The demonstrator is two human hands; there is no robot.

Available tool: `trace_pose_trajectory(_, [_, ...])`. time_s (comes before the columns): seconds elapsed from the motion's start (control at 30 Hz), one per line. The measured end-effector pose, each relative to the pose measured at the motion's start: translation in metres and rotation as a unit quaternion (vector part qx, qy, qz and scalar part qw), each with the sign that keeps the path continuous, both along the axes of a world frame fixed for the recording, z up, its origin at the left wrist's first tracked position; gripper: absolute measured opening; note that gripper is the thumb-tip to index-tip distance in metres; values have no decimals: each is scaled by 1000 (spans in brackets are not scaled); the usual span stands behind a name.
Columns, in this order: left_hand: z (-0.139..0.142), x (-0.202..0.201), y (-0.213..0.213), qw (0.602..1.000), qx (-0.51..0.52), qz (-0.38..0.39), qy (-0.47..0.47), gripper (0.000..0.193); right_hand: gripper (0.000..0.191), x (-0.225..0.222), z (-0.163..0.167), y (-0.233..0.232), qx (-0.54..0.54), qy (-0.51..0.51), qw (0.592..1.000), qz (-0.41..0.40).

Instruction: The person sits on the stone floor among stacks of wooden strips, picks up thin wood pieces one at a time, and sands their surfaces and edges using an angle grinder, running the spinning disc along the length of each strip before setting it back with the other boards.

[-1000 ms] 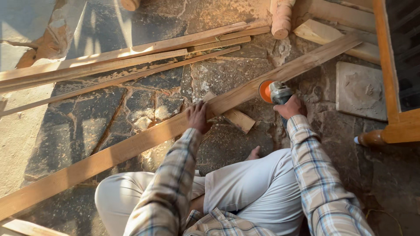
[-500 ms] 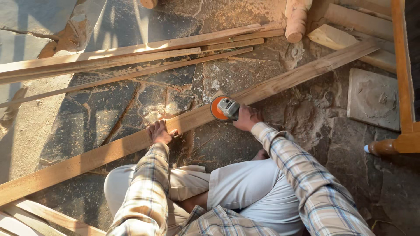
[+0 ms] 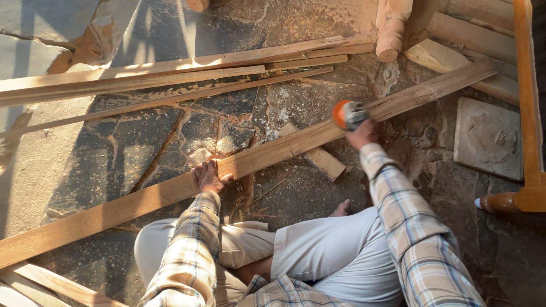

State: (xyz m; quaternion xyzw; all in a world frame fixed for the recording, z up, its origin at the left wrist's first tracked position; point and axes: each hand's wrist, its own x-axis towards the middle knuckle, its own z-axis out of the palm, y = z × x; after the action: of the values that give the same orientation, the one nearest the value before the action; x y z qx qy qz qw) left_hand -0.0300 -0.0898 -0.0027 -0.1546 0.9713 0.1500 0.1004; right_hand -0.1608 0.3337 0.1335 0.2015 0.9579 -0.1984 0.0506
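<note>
A long wooden plank (image 3: pixel 142 199) lies diagonally across the stone floor, from lower left to upper right. My left hand (image 3: pixel 208 177) presses down on its near edge around the middle. My right hand (image 3: pixel 363 133) grips a power sander (image 3: pixel 347 114) with an orange and grey body, held against the plank's top face further right. A short wooden block (image 3: pixel 324 162) props the plank from beneath, between my hands. I sit on the floor with my legs folded under me, sleeves in a plaid shirt.
Several thin wooden slats (image 3: pixel 170 71) lie across the floor beyond the plank. A turned wooden leg (image 3: pixel 391 28) and more boards (image 3: pixel 472 37) rest at the upper right. A square stone tile (image 3: pixel 488 139) and a wooden furniture frame (image 3: pixel 529 113) stand at right.
The sander slid left along the plank half a second ago and has now moved back to the right. My left hand stays pressed on the plank.
</note>
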Motion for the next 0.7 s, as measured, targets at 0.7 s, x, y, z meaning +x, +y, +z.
trace_pose_trajectory(0.7, [-9, -1, -1, 998, 22, 34, -40, 89, 76, 3, -13, -13, 116, -74, 989, 58])
